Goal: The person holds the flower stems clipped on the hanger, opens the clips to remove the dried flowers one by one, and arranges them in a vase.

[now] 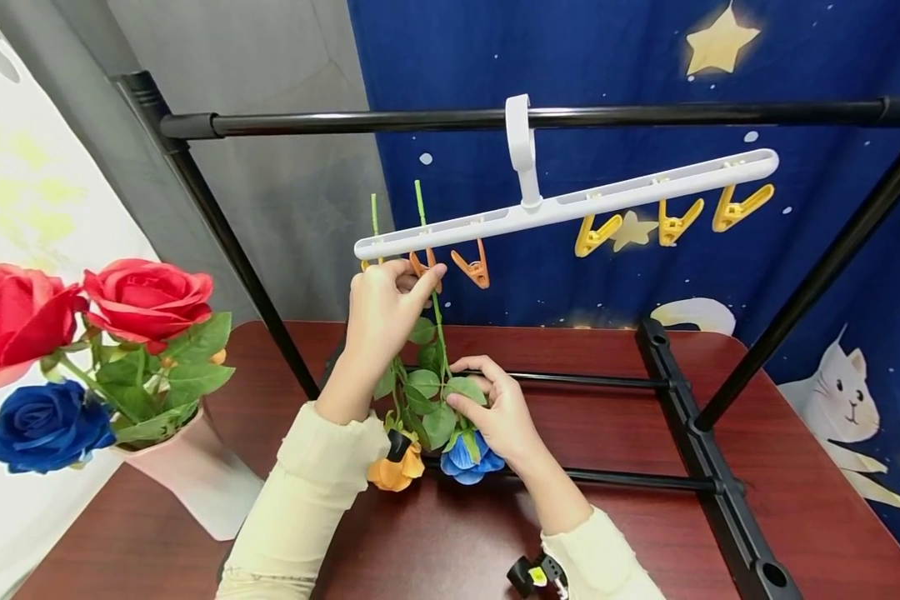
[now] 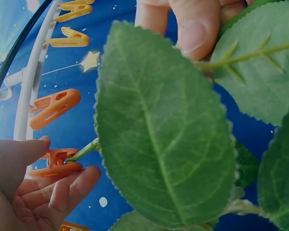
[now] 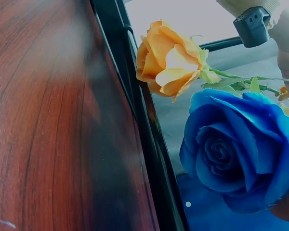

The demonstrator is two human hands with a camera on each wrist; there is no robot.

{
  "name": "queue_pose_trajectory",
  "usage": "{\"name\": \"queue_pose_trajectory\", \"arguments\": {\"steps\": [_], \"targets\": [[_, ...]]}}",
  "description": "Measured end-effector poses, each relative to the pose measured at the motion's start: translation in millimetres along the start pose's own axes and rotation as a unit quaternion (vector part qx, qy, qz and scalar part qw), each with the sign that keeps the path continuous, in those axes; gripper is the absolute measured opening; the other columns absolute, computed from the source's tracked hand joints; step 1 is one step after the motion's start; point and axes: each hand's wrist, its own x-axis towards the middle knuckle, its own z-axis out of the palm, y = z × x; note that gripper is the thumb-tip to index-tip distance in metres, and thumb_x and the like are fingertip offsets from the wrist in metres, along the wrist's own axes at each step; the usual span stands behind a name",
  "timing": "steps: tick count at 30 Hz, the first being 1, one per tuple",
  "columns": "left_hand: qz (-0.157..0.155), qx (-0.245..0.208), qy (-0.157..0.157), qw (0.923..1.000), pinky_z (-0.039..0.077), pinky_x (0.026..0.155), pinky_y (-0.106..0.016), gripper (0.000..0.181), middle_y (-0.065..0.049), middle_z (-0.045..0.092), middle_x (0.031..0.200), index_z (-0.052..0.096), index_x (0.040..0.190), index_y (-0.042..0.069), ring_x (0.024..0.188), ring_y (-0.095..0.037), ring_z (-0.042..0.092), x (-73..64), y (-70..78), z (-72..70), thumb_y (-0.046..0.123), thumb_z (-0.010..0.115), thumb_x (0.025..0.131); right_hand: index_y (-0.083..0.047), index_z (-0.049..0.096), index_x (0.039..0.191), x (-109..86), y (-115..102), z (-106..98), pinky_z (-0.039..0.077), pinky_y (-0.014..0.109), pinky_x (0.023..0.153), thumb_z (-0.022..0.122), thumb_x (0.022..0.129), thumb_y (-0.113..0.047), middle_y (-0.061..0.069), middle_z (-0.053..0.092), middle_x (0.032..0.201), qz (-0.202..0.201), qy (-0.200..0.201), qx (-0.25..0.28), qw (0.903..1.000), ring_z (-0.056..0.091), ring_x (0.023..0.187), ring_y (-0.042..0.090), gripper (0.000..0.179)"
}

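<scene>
A white clip hanger hangs tilted from a black rail, its left end lower. At that end my left hand pinches an orange clothespin between thumb and fingers. The green stem of an upside-down blue rose runs into this clothespin and sticks up above the hanger. Lower down, among the leaves, my right hand holds the blue rose's stem between thumb and fingers. Beside it an orange-yellow rose hangs head down, its stem rising at the hanger's left tip.
Another orange clothespin and several yellow clothespins hang along the hanger. A pink-and-white vase with red roses and a dark blue rose stands at the left. The black rack's base bars cross the brown table.
</scene>
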Motion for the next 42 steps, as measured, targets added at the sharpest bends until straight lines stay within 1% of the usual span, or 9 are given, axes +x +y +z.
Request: {"name": "queue_pose_trajectory", "arguments": {"steps": [9, 13, 16, 20, 24, 29, 35, 39, 42], "targets": [[0.015, 0.011, 0.003, 0.9998, 0.037, 0.049, -0.031, 0.039, -0.005, 0.069, 0.059, 0.074, 0.073, 0.008, 0.051, -0.019, 0.056, 4.2, 2.0, 2.0, 0.036, 0.063, 0.097, -0.002, 0.056, 0.124, -1.1, -3, 1, 0.055, 0.022, 0.066, 0.067, 0.092, -0.001, 0.031, 0.069, 0.102, 0.019, 0.001, 0.015, 0.9997, 0.067, 0.074, 0.007, 0.034], [0.008, 0.018, -0.003, 0.9998, 0.041, 0.051, -0.03, 0.039, -0.005, 0.07, 0.061, 0.075, 0.073, 0.008, 0.055, -0.019, 0.063, 4.7, 3.9, 0.3, 0.037, 0.062, 0.097, 0.0, 0.056, 0.124, -0.7, -3, 2, 0.05, 0.021, 0.058, 0.067, 0.091, 0.0, 0.03, 0.068, 0.094, 0.023, 0.011, 0.011, 0.9996, 0.06, 0.062, 0.007, 0.035], [0.005, 0.026, -0.004, 0.9996, 0.041, 0.051, -0.031, 0.039, -0.004, 0.068, 0.059, 0.075, 0.074, 0.009, 0.053, -0.018, 0.06, 5.3, 5.8, -1.7, 0.038, 0.061, 0.097, -0.001, 0.057, 0.125, 0.2, -4, 1, 0.046, 0.021, 0.055, 0.067, 0.091, 0.0, 0.028, 0.067, 0.088, 0.034, 0.025, 0.0, 0.9991, 0.055, 0.058, 0.007, 0.035], [0.007, 0.034, -0.008, 0.9993, 0.038, 0.05, -0.032, 0.039, -0.004, 0.066, 0.056, 0.075, 0.074, 0.009, 0.052, -0.019, 0.054, 5.4, 6.3, -2.9, 0.038, 0.062, 0.097, -0.002, 0.058, 0.126, 1.3, -6, -2, 0.048, 0.021, 0.057, 0.067, 0.091, 0.0, 0.028, 0.068, 0.091, 0.047, 0.034, -0.006, 0.9983, 0.059, 0.061, 0.008, 0.036], [0.003, 0.03, -0.014, 0.9994, 0.043, 0.053, -0.031, 0.039, -0.005, 0.07, 0.062, 0.075, 0.077, 0.008, 0.053, -0.018, 0.06, 5.2, 4.9, -0.8, 0.04, 0.064, 0.095, 0.0, 0.059, 0.126, 1.3, -8, -8, 0.05, 0.021, 0.058, 0.067, 0.091, 0.0, 0.026, 0.07, 0.095, 0.05, 0.037, -0.005, 0.998, 0.061, 0.064, 0.007, 0.036], [-0.005, 0.025, -0.004, 0.9997, 0.049, 0.055, -0.03, 0.039, -0.006, 0.073, 0.068, 0.075, 0.078, 0.008, 0.053, -0.016, 0.065, 7.6, 6.2, 1.3, 0.043, 0.067, 0.093, 0.0, 0.059, 0.127, -3.3, -15, -20, 0.052, 0.021, 0.059, 0.067, 0.092, -0.002, 0.022, 0.071, 0.098, 0.057, 0.04, 0.0, 0.9976, 0.064, 0.066, 0.007, 0.036], [-0.01, 0.012, -0.002, 0.9999, 0.052, 0.057, -0.031, 0.04, -0.007, 0.073, 0.069, 0.071, 0.074, 0.008, 0.055, -0.016, 0.067, 5.4, 4.2, 2.8, 0.044, 0.068, 0.092, -0.002, 0.061, 0.124, -20.1, -13, -36, 0.05, 0.022, 0.058, 0.068, 0.093, -0.008, 0.025, 0.071, 0.098, 0.061, 0.022, -0.075, 0.995, 0.059, 0.06, 0.006, 0.033], [-0.018, 0.017, -0.009, 0.9997, 0.053, 0.063, -0.033, 0.039, -0.006, 0.074, 0.072, 0.072, 0.075, 0.009, 0.064, -0.017, 0.068, 2.5, 2.2, 4.3, 0.044, 0.07, 0.091, -0.002, 0.061, 0.124, -36.5, -10, -49, 0.054, 0.024, 0.063, 0.068, 0.092, -0.007, 0.023, 0.072, 0.102, 0.08, 0.01, -0.114, 0.9902, 0.064, 0.068, 0.006, 0.033], [-0.01, 0.019, -0.003, 0.9998, 0.053, 0.065, -0.035, 0.037, -0.006, 0.075, 0.075, 0.074, 0.081, 0.008, 0.069, -0.019, 0.068, 4.6, 3.1, 2.4, 0.044, 0.071, 0.09, -0.003, 0.061, 0.123, -40.6, -13, -60, 0.056, 0.025, 0.066, 0.068, 0.092, -0.005, 0.021, 0.073, 0.103, 0.078, 0.006, -0.14, 0.987, 0.068, 0.072, 0.007, 0.032]]}}
